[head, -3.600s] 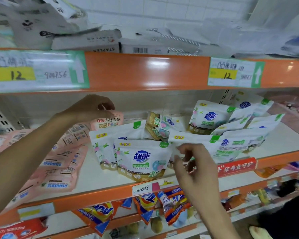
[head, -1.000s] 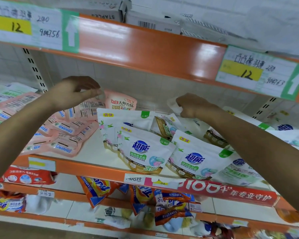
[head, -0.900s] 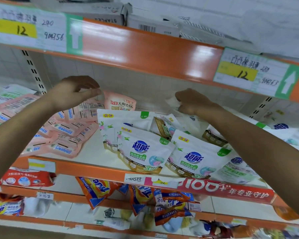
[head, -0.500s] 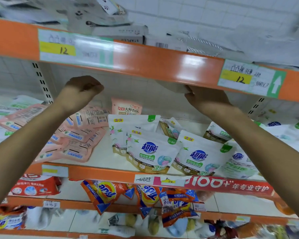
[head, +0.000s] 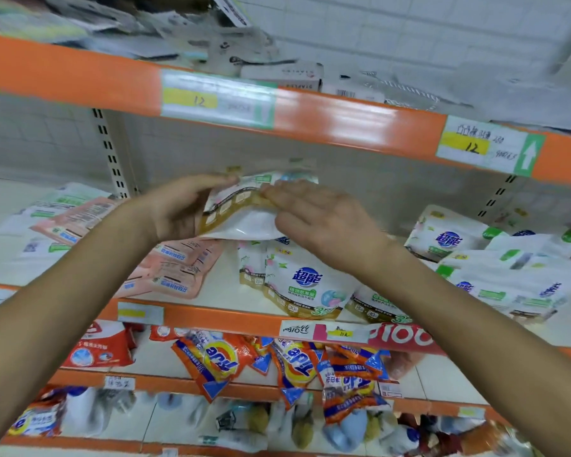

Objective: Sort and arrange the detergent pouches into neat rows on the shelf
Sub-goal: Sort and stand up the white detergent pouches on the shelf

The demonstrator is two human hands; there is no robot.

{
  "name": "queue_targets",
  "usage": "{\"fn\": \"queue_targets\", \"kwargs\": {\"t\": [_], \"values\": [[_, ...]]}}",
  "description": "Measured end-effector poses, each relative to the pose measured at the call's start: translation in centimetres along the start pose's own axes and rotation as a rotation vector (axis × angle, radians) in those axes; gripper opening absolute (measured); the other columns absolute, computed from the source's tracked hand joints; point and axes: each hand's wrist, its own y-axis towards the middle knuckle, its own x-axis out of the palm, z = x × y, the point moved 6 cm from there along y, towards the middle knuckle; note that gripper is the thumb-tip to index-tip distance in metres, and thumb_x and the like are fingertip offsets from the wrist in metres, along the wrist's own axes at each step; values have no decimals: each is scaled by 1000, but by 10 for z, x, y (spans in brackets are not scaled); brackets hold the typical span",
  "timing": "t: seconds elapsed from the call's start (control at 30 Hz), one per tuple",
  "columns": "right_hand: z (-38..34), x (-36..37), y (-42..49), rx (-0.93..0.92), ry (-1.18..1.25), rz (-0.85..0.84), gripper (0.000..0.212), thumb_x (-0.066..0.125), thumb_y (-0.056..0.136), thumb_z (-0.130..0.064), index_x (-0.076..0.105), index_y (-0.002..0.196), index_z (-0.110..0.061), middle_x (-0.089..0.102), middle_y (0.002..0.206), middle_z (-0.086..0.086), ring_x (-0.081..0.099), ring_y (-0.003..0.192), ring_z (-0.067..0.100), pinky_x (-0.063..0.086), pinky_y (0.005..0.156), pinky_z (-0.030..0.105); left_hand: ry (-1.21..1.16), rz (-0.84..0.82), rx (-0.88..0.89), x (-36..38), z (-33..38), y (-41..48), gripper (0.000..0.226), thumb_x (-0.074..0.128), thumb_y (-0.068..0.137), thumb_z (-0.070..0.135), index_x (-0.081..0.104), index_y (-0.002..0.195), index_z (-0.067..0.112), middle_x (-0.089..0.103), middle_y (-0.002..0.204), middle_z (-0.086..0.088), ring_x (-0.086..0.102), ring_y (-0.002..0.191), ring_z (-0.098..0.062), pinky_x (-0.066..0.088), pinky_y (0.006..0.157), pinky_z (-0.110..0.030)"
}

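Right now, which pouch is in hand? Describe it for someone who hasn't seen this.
At the middle shelf, look above the standing white pouches. There the left hand grips a gold-edged pouch and the right hand lies flat on it. It alone is held off the shelf, its base toward the camera.

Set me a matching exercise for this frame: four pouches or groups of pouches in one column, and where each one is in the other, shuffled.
1 topmost white pouch
2 pink pouches
3 orange pouches
4 red pouch

A lower shelf, left
B lying flat on middle shelf
C gripped by left hand, right hand flat on it
D lower shelf, centre

Pairs: 1-C, 2-B, 3-D, 4-A
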Motion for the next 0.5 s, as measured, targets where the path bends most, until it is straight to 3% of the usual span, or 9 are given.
{"fn": "queue_targets", "kwargs": {"t": [0.1,0.23,0.3,0.37,0.43,0.5], "values": [[-18,8,16,-34,18,-39,11,61,90,-3,65,85,-11,68,122,16,67,110,33,54,95,44,-60,32,40,-26,-7,-18,63,98,30,29,77,86,8,75,84,-9,72,66,-16,58,56,-25],[-53,19,34,32,180,-159,17,62,73,-7,70,88,-8,58,135,21,55,125,36,41,107,49,2,127,229,-74,-15,-50,87,96,40,32,66,118,10,69,116,-12,71,92,-21,60,74,-33],[-68,18,35,252,330,-62,19,58,69,-11,67,84,-3,61,128,21,59,116,38,49,95,48,51,186,331,-98,-18,-68,89,96,40,33,64,121,13,69,119,-10,69,102,-22,59,75,-31],[-74,25,30,580,463,-4,24,63,75,-17,63,95,-3,59,125,15,60,108,31,53,82,41,95,171,376,-110,-24,-80,81,96,44,33,67,117,16,68,121,-9,67,108,-23,57,79,-28],[-85,47,26,863,600,-140,52,69,82,-36,50,124,-12,48,130,-2,53,110,9,52,83,30,214,129,360,-111,-32,-89,61,92,55,30,71,112,22,69,118,-6,67,108,-21,56,81,-24],[-96,72,23,1043,842,-223,63,72,83,-40,37,133,-25,47,120,-25,50,103,-11,47,84,14,394,158,314,-109,-37,-94,34,78,74,16,73,106,26,73,109,2,70,99,-13,54,75,-17]]}}
